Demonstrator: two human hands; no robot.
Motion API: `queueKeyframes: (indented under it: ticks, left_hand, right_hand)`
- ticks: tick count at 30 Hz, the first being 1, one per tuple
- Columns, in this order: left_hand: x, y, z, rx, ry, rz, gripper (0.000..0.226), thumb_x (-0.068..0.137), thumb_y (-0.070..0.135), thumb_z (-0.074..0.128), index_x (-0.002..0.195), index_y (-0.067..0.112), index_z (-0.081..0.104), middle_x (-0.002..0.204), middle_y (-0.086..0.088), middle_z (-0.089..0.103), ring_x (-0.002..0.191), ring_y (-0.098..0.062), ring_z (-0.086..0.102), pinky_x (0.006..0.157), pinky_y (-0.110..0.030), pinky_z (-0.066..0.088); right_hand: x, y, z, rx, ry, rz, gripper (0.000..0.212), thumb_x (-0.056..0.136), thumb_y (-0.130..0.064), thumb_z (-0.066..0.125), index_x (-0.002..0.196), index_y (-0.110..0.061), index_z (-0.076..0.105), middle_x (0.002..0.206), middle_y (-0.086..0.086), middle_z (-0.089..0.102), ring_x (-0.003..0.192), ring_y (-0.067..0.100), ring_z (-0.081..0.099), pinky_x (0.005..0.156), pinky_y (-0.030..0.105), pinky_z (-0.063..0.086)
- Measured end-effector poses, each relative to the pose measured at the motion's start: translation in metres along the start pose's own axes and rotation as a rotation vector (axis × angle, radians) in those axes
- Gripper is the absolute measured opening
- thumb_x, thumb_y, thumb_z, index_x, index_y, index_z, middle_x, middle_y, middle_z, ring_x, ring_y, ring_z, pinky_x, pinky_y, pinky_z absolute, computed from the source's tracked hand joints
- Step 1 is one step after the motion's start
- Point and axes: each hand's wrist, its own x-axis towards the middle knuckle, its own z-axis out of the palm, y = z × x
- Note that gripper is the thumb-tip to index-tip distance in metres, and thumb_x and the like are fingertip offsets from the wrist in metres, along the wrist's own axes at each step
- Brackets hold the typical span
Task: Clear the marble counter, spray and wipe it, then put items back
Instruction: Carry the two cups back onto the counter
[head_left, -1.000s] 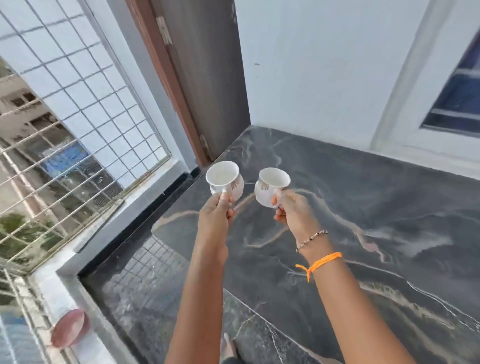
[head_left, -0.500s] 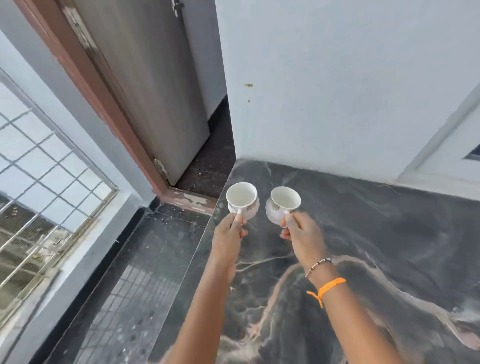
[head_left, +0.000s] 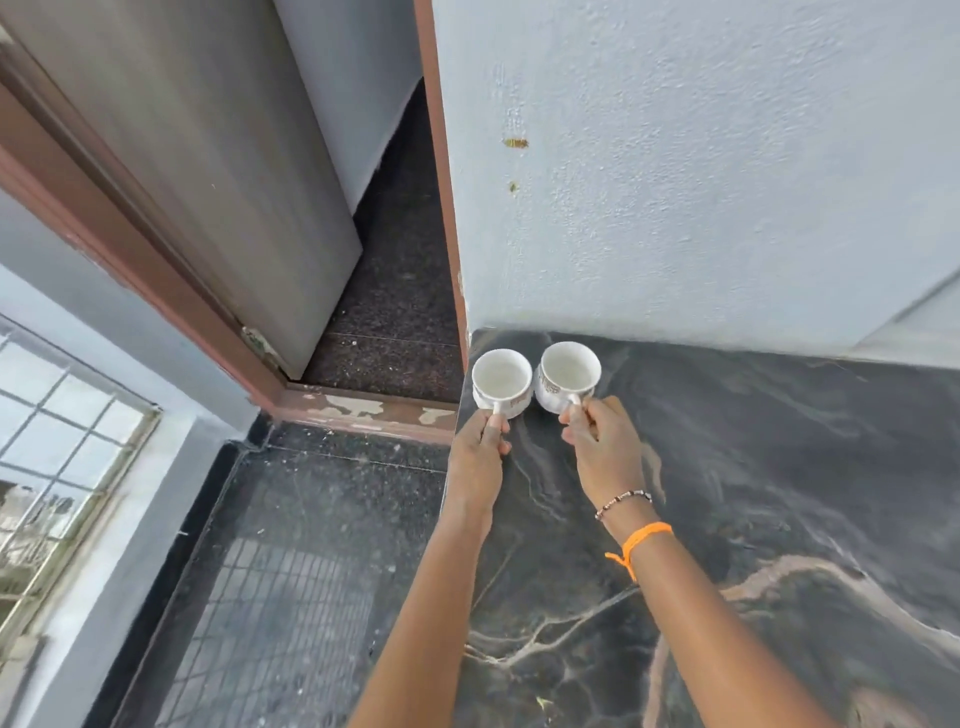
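Note:
Two white patterned cups sit side by side at the far left corner of the dark marble counter (head_left: 779, 493), close to the wall. My left hand (head_left: 480, 457) pinches the handle of the left cup (head_left: 501, 376). My right hand (head_left: 602, 447) grips the handle of the right cup (head_left: 569, 368). Both cups are upright and look empty. They appear to rest on the counter, though contact is hard to confirm.
The counter's left edge drops to a dark tiled floor (head_left: 311, 545). An open grey door (head_left: 218, 171) with a brown frame stands at the far left. A pale wall (head_left: 701, 171) backs the counter. A window grille (head_left: 57, 467) lies at the left.
Both hands carried the cups forward and down to the counter's far left corner by the wall. My view has moved closer and turned toward the doorway.

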Motion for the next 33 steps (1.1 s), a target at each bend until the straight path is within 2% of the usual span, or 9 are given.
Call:
queueKeyframes:
  ticks: [6, 12, 14, 17, 21, 23, 27, 30, 33]
  left_hand:
    - [0.029, 0.010, 0.004, 0.032, -0.014, 0.019, 0.033, 0.098, 0.024, 0.039, 0.067, 0.022, 0.050, 0.066, 0.003, 0.044, 0.066, -0.011, 0.042, 0.060, -0.024, 0.033]
    - [0.040, 0.013, 0.005, 0.039, -0.026, 0.019, 0.032, 0.097, 0.023, 0.039, 0.069, 0.022, 0.053, 0.066, 0.001, 0.044, 0.066, -0.012, 0.042, 0.061, -0.026, 0.032]
    - [0.040, 0.014, 0.004, 0.049, -0.028, 0.034, 0.029, 0.098, 0.024, 0.039, 0.076, 0.023, 0.058, 0.070, -0.001, 0.048, 0.067, -0.011, 0.044, 0.063, -0.026, 0.035]
    - [0.033, 0.015, 0.003, 0.011, -0.023, 0.008, 0.017, 0.097, 0.028, 0.042, 0.097, 0.020, 0.057, 0.082, -0.003, 0.055, 0.073, -0.009, 0.051, 0.065, -0.023, 0.039]
    - [0.008, 0.009, 0.000, -0.101, 0.049, -0.106, 0.021, 0.094, 0.031, 0.048, 0.113, 0.022, 0.046, 0.087, 0.001, 0.058, 0.078, -0.009, 0.057, 0.067, -0.022, 0.041]
    - [-0.008, 0.007, 0.000, -0.115, 0.065, -0.138, 0.021, 0.094, 0.027, 0.049, 0.114, 0.021, 0.045, 0.086, 0.001, 0.058, 0.077, -0.009, 0.056, 0.070, -0.023, 0.042]
    - [-0.047, 0.009, 0.011, -0.085, -0.017, -0.147, 0.012, 0.093, 0.021, 0.049, 0.102, 0.020, 0.057, 0.081, 0.001, 0.056, 0.075, -0.011, 0.053, 0.074, -0.024, 0.042]
    - [-0.077, 0.016, 0.031, -0.075, -0.077, -0.130, 0.010, 0.093, 0.020, 0.049, 0.095, 0.022, 0.059, 0.078, 0.002, 0.054, 0.072, -0.009, 0.051, 0.071, -0.021, 0.041]
    - [-0.110, 0.021, 0.060, -0.057, -0.145, -0.098, 0.011, 0.093, 0.020, 0.050, 0.094, 0.023, 0.061, 0.078, 0.005, 0.055, 0.071, -0.005, 0.052, 0.067, -0.017, 0.041]
  right_hand:
    - [0.019, -0.003, 0.011, -0.015, 0.057, 0.042, 0.026, 0.093, -0.009, 0.045, 0.081, 0.006, 0.062, 0.090, 0.013, 0.047, 0.086, 0.040, 0.059, 0.088, 0.051, 0.046]
    - [0.029, -0.002, 0.017, -0.057, 0.052, 0.049, 0.025, 0.093, -0.010, 0.044, 0.083, 0.002, 0.064, 0.091, 0.011, 0.048, 0.085, 0.037, 0.059, 0.088, 0.043, 0.046]
    - [0.029, -0.001, 0.019, -0.074, 0.030, 0.046, 0.025, 0.094, -0.011, 0.044, 0.085, 0.000, 0.065, 0.091, 0.009, 0.047, 0.084, 0.033, 0.059, 0.085, 0.034, 0.044]
    - [0.026, 0.002, 0.018, -0.071, 0.031, 0.044, 0.022, 0.094, -0.012, 0.045, 0.089, -0.001, 0.064, 0.092, 0.014, 0.052, 0.083, 0.024, 0.051, 0.071, 0.022, 0.031]
    - [0.014, 0.006, 0.008, 0.063, 0.068, 0.093, 0.016, 0.094, -0.014, 0.046, 0.097, -0.005, 0.059, 0.101, 0.014, 0.060, 0.092, 0.028, 0.056, 0.083, 0.031, 0.042]
    - [0.003, 0.008, -0.004, 0.089, 0.078, 0.123, 0.018, 0.094, -0.017, 0.045, 0.099, -0.007, 0.060, 0.103, 0.010, 0.062, 0.091, 0.024, 0.059, 0.085, 0.028, 0.043]
    - [-0.023, 0.009, -0.035, 0.205, 0.081, 0.162, 0.017, 0.094, -0.017, 0.046, 0.095, -0.009, 0.061, 0.086, -0.001, 0.059, 0.067, 0.008, 0.056, 0.082, 0.036, 0.048]
    - [-0.045, 0.013, -0.066, 0.269, 0.100, 0.164, 0.016, 0.093, -0.013, 0.046, 0.092, -0.008, 0.061, 0.079, -0.008, 0.056, 0.066, 0.006, 0.055, 0.079, 0.032, 0.048]
    - [-0.070, 0.023, -0.104, 0.329, 0.128, 0.157, 0.017, 0.093, -0.008, 0.045, 0.091, -0.010, 0.061, 0.081, -0.010, 0.057, 0.071, 0.005, 0.055, 0.072, 0.020, 0.048]
